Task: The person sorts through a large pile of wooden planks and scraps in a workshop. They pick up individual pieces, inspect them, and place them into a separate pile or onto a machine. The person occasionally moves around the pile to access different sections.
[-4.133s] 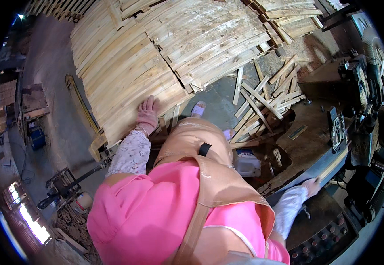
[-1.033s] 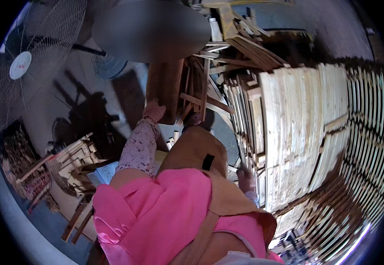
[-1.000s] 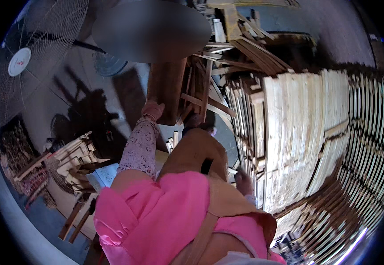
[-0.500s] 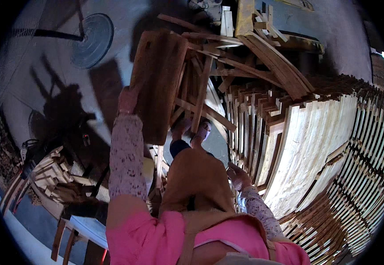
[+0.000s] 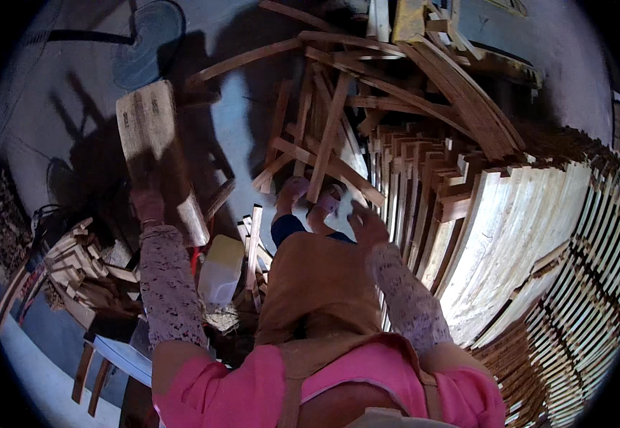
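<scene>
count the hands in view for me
2: the left hand at the left edge of the slotted wooden board, and the right hand in front of the person, left of the stacked planks. No other hands show.

pale jug (image 5: 222, 265); short wood pieces (image 5: 83, 274) piled left; round base (image 5: 150, 46), possibly metal.

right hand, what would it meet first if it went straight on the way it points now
Probably the slanting wooden slat ahead of the right hand, though depth is unclear and it might pass above it.
</scene>
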Motion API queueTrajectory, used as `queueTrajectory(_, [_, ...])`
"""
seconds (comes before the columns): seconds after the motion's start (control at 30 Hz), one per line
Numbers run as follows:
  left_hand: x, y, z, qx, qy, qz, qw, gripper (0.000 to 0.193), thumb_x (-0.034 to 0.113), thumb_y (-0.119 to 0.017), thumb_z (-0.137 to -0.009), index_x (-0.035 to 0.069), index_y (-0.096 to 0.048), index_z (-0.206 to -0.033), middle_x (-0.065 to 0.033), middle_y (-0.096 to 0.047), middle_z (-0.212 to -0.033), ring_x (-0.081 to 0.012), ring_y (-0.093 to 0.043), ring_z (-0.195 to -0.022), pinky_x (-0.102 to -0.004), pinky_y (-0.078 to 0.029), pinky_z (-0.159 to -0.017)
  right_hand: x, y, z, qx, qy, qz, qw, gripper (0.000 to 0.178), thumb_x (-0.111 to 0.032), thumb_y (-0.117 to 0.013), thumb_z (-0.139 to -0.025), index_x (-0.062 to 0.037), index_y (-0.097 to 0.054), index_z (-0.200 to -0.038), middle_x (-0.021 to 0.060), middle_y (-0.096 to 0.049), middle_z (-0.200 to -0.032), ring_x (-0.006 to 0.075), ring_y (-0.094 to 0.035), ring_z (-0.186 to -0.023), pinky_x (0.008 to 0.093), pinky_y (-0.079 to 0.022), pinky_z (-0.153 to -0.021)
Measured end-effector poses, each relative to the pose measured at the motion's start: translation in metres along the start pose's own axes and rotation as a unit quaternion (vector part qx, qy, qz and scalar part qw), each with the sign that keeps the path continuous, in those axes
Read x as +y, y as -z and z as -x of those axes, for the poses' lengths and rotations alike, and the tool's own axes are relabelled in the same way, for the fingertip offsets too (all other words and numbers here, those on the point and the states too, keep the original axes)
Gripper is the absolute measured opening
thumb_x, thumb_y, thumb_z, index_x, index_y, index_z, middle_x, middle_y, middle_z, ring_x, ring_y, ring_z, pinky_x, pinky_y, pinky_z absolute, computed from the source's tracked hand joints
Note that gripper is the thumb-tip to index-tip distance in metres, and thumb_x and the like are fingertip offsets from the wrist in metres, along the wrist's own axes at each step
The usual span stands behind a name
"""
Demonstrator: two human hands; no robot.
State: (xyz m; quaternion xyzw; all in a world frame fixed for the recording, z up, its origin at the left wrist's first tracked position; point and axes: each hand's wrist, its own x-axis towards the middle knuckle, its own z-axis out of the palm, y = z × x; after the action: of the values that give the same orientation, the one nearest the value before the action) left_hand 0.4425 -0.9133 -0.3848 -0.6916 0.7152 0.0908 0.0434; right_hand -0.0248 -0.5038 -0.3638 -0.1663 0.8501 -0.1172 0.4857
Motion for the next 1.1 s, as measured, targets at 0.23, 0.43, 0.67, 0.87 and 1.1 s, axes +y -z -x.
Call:
queueTrajectory(0.23, [0.084,-0.004,0.07,-0.019,-0.029,-0.12,0.992,0.109,0.07,-0.068,-0.083,0.006,-0.026,-0.161,-0.0315,-0.042,-0.154,-0.0438,-0.039,-0.146,-0.0499,-0.036,-0.118,-0.047,0.009,-0.106,-0.073,0.056,0.325,0.941,0.063,-0.036,-0.064,-0.098,-0.0029,-0.049,-0.149,0.0233,-0.065,-0.133,0.039,-0.066,-0.117,0.0477,-0.054,-0.103])
queueTrajectory(0.43, [0.095,-0.007,0.061,-0.166,0.137,0.044,0.976,0.102,0.062,-0.07,-0.086,0.006,-0.028,-0.16,-0.0282,-0.043,-0.155,-0.0425,-0.049,-0.139,-0.0473,-0.043,-0.113,-0.011,-0.007,-0.158,-0.16,-0.001,0.446,0.881,0.076,-0.04,-0.054,-0.101,-0.0062,-0.025,-0.163,0.0191,-0.063,-0.139,0.0347,-0.066,-0.122,0.0459,-0.055,-0.102])
queueTrajectory(0.67, [0.274,-0.155,0.158,-0.079,-0.146,0.369,0.914,0.068,0.031,-0.081,-0.087,0.009,-0.053,-0.145,-0.0188,-0.065,-0.129,-0.0371,-0.063,-0.118,-0.044,-0.053,-0.098,0.004,-0.035,-0.157,-0.189,0.009,0.313,0.931,0.057,-0.045,-0.045,-0.103,-0.0064,-0.057,-0.143,0.0231,-0.068,-0.13,0.0389,-0.066,-0.121,0.0462,-0.053,-0.103])
queueTrajectory(0.87, [0.314,-0.307,0.219,-0.371,-0.142,0.13,0.909,0.064,0.045,-0.075,-0.087,0.006,-0.06,-0.136,-0.0215,-0.069,-0.122,-0.0397,-0.07,-0.107,-0.0453,-0.058,-0.088,-0.003,-0.029,-0.097,-0.091,0.036,0.208,0.973,0.048,-0.043,-0.063,-0.095,-0.0105,-0.069,-0.13,0.0205,-0.073,-0.117,0.0389,-0.069,-0.111,0.0467,-0.054,-0.096])
queueTrajectory(1.1, [0.271,-0.256,0.247,-0.192,-0.009,0.341,0.92,0.049,0.041,-0.074,-0.091,0.007,-0.066,-0.126,-0.0219,-0.07,-0.119,-0.0374,-0.071,-0.098,-0.0451,-0.059,-0.08,0.072,-0.073,-0.151,0.066,0.207,0.081,0.973,0.044,-0.029,-0.073,-0.089,-0.0074,-0.071,-0.128,0.0207,-0.071,-0.113,0.0367,-0.068,-0.107,0.0431,-0.054,-0.094])
